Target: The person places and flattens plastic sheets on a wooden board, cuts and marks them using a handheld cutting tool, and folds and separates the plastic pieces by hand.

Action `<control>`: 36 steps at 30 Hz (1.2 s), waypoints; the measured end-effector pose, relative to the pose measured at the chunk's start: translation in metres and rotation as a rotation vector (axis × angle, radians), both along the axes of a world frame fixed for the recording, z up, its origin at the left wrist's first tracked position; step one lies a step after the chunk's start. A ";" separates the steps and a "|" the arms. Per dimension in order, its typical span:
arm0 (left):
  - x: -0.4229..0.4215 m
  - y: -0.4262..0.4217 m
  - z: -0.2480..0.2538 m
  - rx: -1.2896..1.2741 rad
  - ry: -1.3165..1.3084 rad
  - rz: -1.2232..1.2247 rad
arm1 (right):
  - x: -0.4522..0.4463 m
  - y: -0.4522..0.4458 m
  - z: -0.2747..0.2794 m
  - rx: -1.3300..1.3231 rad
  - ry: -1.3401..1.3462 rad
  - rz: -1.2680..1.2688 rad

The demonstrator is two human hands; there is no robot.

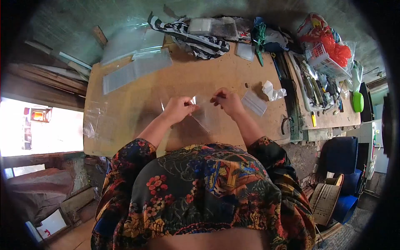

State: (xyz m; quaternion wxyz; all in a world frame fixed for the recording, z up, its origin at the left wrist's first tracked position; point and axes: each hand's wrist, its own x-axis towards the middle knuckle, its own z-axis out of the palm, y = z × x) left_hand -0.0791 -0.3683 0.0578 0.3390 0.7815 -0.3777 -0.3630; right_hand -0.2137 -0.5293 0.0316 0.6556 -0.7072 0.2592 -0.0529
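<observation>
My left hand [180, 109] pinches a clear plastic bag [201, 118] between thumb and fingers, over the middle of the wooden table [200, 75]. The bag is thin and shiny, and its far edges are hard to make out against the wood. Close by on the right is my right hand [227, 101], its thumb and fingertips drawn together. Whether those fingertips grip anything is too small to tell. Beside my right hand lies a small stack of clear bags [254, 103], with a crumpled white paper [273, 91] past it.
Larger clear plastic sheets [137, 70] lie at the back left. Black-and-white striped plastic [200, 43] is heaped along the back edge. Green-handled scissors [259, 46] stand near it. To the right are a tray of tools [314, 85] and a white basket [327, 64] with red plastic.
</observation>
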 end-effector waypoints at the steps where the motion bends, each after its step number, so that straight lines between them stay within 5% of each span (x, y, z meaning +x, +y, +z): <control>1: 0.003 0.003 -0.001 0.042 -0.011 0.043 | -0.001 0.002 -0.001 0.076 0.092 -0.190; 2: 0.008 0.008 -0.008 0.042 -0.011 0.043 | -0.001 0.003 -0.009 0.076 0.093 -0.189; 4: 0.018 0.020 -0.026 -0.063 -0.371 0.005 | -0.001 0.007 -0.038 0.299 0.022 -0.669; 7: 0.026 0.028 -0.033 0.240 -0.546 0.052 | -0.011 0.010 -0.059 0.391 -0.089 -0.682; 11: 0.024 0.030 -0.045 0.235 -0.826 0.092 | -0.039 0.017 -0.068 0.374 -0.099 -0.556; 13: 0.018 0.024 -0.038 0.116 -0.966 -0.048 | -0.049 0.022 -0.061 -0.246 0.039 -0.566; 14: 0.014 0.018 -0.040 0.115 -0.964 -0.048 | -0.049 0.020 -0.055 -0.247 0.041 -0.566; 16: 0.004 0.006 -0.044 -0.026 -0.878 -0.338 | -0.048 0.018 -0.039 -0.956 -0.085 -0.205; 17: -0.001 0.002 -0.051 -0.025 -0.878 -0.339 | -0.042 0.015 -0.041 -0.954 -0.084 -0.206; 19: -0.009 -0.005 -0.063 0.087 -0.832 -0.304 | -0.022 0.011 -0.044 -1.089 -0.002 0.251; 22: -0.003 0.000 -0.067 0.242 -0.845 -0.250 | -0.012 0.014 -0.043 -1.221 0.126 0.369; 36: 0.008 0.030 -0.072 0.412 -0.857 -0.051 | -0.043 0.051 -0.025 -1.250 0.286 0.249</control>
